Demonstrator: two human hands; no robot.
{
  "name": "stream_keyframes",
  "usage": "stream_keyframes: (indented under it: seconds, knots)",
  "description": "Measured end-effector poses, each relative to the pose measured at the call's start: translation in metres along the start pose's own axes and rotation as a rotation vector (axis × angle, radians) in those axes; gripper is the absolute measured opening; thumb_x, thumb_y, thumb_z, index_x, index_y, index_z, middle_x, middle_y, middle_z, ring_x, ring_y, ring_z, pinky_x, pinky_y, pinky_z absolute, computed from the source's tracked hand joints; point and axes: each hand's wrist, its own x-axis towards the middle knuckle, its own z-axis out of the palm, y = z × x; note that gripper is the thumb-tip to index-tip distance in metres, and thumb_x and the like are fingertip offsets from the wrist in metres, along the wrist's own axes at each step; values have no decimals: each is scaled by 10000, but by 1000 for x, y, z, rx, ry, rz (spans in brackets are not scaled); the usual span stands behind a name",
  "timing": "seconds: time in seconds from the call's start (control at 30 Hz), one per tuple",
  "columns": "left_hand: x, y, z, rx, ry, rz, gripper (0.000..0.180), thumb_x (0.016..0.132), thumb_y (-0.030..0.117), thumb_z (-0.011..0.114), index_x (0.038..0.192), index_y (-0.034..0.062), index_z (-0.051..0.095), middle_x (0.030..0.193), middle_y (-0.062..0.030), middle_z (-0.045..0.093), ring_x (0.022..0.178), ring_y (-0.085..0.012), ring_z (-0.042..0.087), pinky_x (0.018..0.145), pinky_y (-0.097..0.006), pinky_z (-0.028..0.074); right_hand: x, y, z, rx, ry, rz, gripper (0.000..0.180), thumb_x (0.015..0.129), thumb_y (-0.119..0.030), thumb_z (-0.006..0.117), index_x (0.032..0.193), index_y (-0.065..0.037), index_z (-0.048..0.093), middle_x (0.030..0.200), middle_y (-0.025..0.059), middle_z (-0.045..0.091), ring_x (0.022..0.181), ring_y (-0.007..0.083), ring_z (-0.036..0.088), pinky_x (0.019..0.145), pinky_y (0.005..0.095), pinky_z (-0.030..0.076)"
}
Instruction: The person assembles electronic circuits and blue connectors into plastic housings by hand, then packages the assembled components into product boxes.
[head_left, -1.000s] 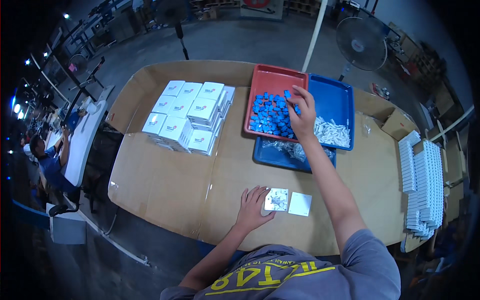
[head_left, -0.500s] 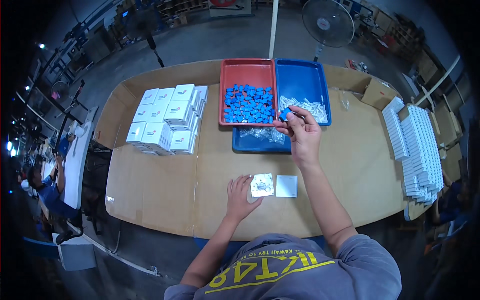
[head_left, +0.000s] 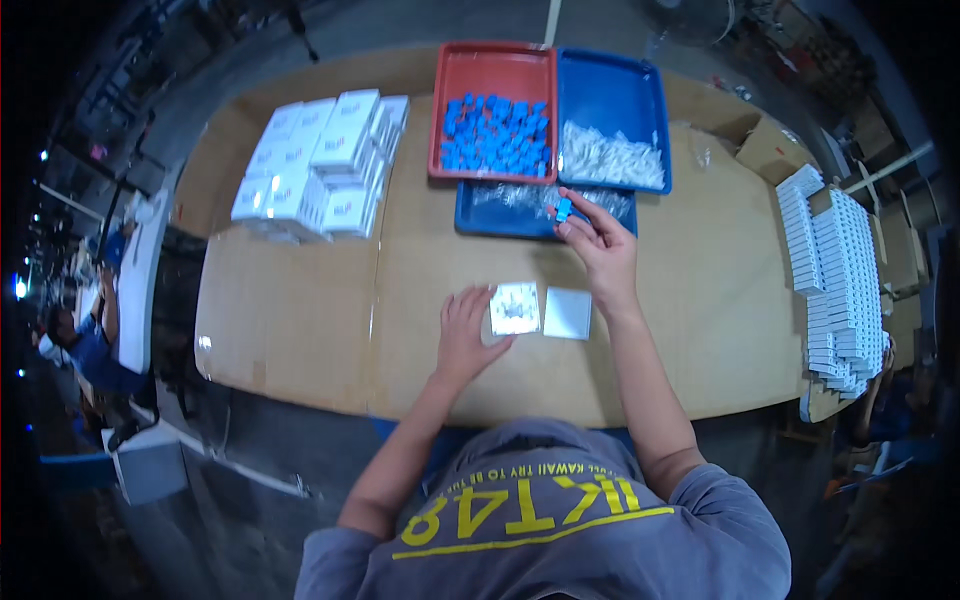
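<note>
Several white boxes (head_left: 290, 160) stand stacked on the table (head_left: 420, 265) at the upper left of the frame, well apart from either hand. Right of them, near the centre, the left hand (head_left: 463, 335) rests with its fingers spread about a square white case (head_left: 515, 308), forefinger by the upper left corner and thumb by the lower edge; whether they press on it or merely lie against it cannot be told. The case lies flat, its patterned side up, turned slightly, with no long axis to speak of.

Above it, a red tray (head_left: 492, 70) holds many blue pieces. One blue piece (head_left: 563, 209) is out, pinched between the fingertips of the right hand (head_left: 603, 255), in front of a lower blue tray (head_left: 490, 222). Its longer axis seems to run roughly up and down the frame, though it is small. From these fingers the case lies down and to the left, clearly apart; the left hand is by far the nearer. A plain white square (head_left: 568, 313) lies just right of the case, almost straight below the blue piece, untouched.

Farther right come an upper blue tray (head_left: 612, 90) with white parts and, at the right side, stacked white strips (head_left: 838, 280).
</note>
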Motion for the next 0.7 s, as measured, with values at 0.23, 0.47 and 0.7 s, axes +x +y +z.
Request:
stream_keyframes:
  seconds: [0.23,0.47,0.7]
  knots:
    - [2,3,-4,-31,-21,-32,860,755,415,864,1474,87,525,1488,-142,561,1459,-382,437,1230,-601,264,-54,99,-44,-535,-116,56,465,914,3,711,1377,-22,665,1146,102,696,1029,190,692,925,315,554]
    - [0,4,-8,-30,-56,-56,899,740,437,870,1496,95,524,1468,-139,580,1460,-377,432,1236,-599,264,-75,91,-8,-876,-262,-146,308,856,-66,778,1148,-7,701,1115,121,690,998,318,677,884,404,547]
    - [-3,2,-5,-43,-43,-48,927,734,433,877,1514,99,503,1491,-127,570,1469,-356,433,1242,-595,263,-66,108,4,-1033,-331,-363,291,826,-70,763,1112,-39,724,1142,84,692,1085,311,636,943,441,486]
